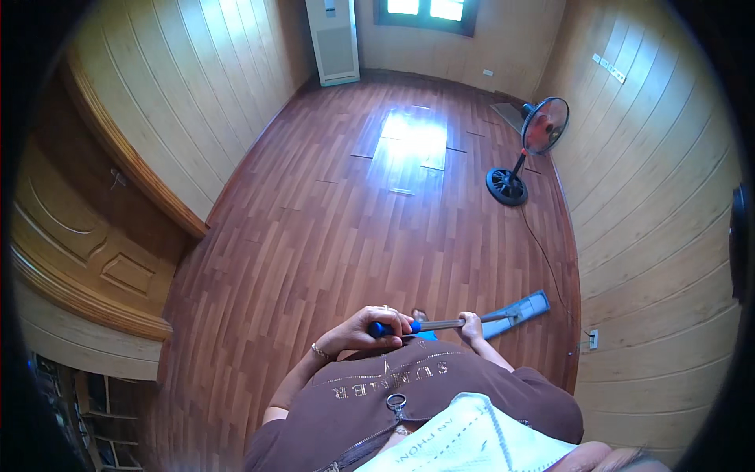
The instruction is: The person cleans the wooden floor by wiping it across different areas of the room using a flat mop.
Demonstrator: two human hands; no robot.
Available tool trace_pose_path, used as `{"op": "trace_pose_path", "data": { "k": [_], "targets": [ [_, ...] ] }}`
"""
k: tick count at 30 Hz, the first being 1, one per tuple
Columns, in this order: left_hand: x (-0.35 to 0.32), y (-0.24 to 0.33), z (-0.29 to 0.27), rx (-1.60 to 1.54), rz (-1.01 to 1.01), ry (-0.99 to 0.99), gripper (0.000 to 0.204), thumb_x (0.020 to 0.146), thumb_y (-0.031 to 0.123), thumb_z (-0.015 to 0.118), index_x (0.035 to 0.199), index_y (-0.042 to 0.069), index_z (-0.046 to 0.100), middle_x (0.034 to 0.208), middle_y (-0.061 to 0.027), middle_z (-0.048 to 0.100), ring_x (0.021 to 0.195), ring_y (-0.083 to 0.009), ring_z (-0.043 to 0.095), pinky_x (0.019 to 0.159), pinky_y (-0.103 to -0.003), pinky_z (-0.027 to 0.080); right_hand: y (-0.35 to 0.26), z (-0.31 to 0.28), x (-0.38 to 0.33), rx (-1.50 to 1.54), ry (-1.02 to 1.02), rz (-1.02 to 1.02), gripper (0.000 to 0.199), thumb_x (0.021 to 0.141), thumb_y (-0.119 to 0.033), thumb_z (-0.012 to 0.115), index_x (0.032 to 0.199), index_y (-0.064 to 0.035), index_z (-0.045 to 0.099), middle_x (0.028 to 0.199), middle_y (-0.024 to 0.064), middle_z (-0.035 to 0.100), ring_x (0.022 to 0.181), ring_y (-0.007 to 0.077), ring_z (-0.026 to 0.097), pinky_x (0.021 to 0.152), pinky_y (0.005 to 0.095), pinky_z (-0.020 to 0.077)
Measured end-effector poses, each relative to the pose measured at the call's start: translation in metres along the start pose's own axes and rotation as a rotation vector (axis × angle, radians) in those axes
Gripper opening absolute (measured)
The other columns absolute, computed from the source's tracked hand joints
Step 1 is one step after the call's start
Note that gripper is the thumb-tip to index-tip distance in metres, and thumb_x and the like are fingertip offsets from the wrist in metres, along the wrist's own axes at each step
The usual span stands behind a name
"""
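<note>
Clothing: a brown zip-front top fills the lower middle of the view, with a white cloth lying over the chest
Left hand: the left hand is wrapped around the blue grip at the top end of the mop handle, fingers curled closed over it; a thin bracelet sits at the wrist
Right hand: the right hand is closed around the metal shaft further along, just past the blue grip, with the forearm running back toward the body
Mop handle: the mop handle is a silver shaft running almost level across the view from the left hand out to the person's right
Mop head: the flat mop head, a pale blue rectangle, lies on the floor to the person's right, close to the right wall
Floor: the reddish wooden floor spreads ahead, with a bright patch of light in the middle distance
Socket: a white wall socket sits low on the right wall, with a dark cable leading away from it
Fan: a standing fan with reddish blades and a round black base stands by the right wall, well apart from the mop head
Far end: a tall white air-conditioning unit stands against the far wall, beside a window
Left side: a panelled wooden door is on the left
</note>
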State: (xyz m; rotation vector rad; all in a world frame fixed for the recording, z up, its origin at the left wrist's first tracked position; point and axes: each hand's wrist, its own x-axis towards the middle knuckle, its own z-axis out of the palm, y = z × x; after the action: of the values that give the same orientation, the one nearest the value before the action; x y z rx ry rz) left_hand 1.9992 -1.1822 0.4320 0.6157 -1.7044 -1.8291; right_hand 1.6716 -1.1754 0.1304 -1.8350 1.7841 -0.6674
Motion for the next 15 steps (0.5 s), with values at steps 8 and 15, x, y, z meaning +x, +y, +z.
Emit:
{"op": "trace_pose_path", "data": {
  "k": [8,15],
  "targets": [
    [0.014,0.033,-0.029,0.109,0.088,0.068,0.016,0.078,0.013,0.077,0.080,0.004,0.064,0.094,-0.0079,0.067,0.106,-0.0258,0.060,0.098,-0.042,0.044,-0.030,0.002,0.042,0.033,-0.018,-0.053,0.009,0.071,-0.013,0.056,0.074,-0.0068,0.062,0.080,0.0184,0.063,0.084,0.0393,0.059,0.072,0.0476,0.0478],
    [0.045,0.069,-0.059,0.407,0.127,0.194,0.019,0.075,0.017,0.079,0.077,0.007,0.063,0.091,-0.0058,0.068,0.103,-0.0249,0.063,0.091,-0.039,0.045,-0.075,-0.004,0.162,0.086,-0.098,-0.220,0.024,0.075,-0.027,0.069,0.074,-0.0055,0.059,0.078,0.0173,0.062,0.084,0.0380,0.058,0.071,0.0470,0.0461]
  ]
}}
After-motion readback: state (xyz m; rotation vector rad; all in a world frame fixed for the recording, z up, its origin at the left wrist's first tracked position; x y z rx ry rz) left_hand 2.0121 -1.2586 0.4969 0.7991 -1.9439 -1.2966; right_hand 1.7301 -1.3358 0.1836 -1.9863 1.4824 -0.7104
